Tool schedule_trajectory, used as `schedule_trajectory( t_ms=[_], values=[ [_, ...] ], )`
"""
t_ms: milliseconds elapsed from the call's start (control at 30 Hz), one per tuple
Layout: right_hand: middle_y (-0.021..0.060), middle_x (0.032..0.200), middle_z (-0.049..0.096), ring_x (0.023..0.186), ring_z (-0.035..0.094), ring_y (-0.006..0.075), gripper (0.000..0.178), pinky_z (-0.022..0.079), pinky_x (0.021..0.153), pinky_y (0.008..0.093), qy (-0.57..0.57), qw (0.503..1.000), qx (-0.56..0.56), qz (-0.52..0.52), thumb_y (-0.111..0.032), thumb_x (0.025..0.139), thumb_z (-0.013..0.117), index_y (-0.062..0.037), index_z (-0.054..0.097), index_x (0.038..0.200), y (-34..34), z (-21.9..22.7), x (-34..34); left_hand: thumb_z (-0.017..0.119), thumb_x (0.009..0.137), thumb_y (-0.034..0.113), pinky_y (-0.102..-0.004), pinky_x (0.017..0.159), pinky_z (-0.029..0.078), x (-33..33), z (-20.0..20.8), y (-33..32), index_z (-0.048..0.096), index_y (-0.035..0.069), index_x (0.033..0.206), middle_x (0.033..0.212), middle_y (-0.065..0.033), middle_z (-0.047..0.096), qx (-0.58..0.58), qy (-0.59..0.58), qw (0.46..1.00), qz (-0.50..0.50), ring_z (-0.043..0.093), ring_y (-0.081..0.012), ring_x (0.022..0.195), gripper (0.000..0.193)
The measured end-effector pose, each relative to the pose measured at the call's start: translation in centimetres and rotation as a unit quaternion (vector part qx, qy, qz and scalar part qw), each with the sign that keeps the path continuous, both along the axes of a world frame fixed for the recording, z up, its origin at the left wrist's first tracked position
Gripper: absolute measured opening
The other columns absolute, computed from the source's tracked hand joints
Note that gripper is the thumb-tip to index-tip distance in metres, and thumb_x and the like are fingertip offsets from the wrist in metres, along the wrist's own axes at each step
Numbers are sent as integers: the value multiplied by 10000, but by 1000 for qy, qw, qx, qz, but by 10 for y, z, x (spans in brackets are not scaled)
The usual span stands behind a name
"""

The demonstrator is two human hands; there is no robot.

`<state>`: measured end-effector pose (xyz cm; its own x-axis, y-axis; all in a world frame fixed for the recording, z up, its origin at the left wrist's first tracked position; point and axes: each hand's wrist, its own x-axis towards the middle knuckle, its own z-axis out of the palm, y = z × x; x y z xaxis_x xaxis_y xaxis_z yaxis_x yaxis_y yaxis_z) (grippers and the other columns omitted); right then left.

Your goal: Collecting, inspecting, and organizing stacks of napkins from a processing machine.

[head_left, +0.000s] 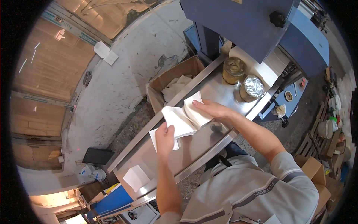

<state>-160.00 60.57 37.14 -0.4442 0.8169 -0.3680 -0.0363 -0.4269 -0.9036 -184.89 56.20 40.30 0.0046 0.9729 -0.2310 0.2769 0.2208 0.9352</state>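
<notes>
Over the metal table [201, 147], both hands hold white paper sheets [179, 121], stacked and bent, with one part standing apart from the rest. My left hand [165, 139] is closed on the near left part, its thumb on top. The far right part lies in my right hand [212, 109], thumb pressed on the paper and other fingers hidden beneath. Beyond the right hand stand two round tins, one brownish tin [234, 70] and one tin with a shiny foil-like top [251, 88]. A separate white paper piece [136, 178] lies at the table's left end.
Beyond the table's raised edge sits a cardboard box [156, 96] with white paper inside. A large blue-grey machine [238, 26] stands at the far right end. A worn white wall [123, 74] is at left. Cartons [315, 175] and a wooden pallet [311, 128] lie on the right.
</notes>
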Motion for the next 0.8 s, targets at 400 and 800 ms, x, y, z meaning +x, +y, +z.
schedule_trajectory(
  t_ms=[400, 800],
  values=[
    [114, 1250, 602, 1082, 586, 190, 763, 485, 912, 326, -11, 999, -42, -14, -612, 969, 466, -11, 419, 1438, -11, 29, 0, 574, 952, 226, -328, 800, 529, -32, 55, 120, 518, -96, 1257, 1118, -145, 634, 74, -104, 987, 100, 635, -198, 969, 447],
    [111, 1176, 635, 1008, 612, 160, 706, 500, 846, 303, 23, 999, -38, 10, -599, 986, 439, -11, 488, 1373, -2, 14, -3, 710, 885, 407, -288, 702, 533, 61, -4, 9, 639, -83, 949, 899, -179, 708, 5, 116, 990, -79, 681, -191, 786, 500]
  ],
)
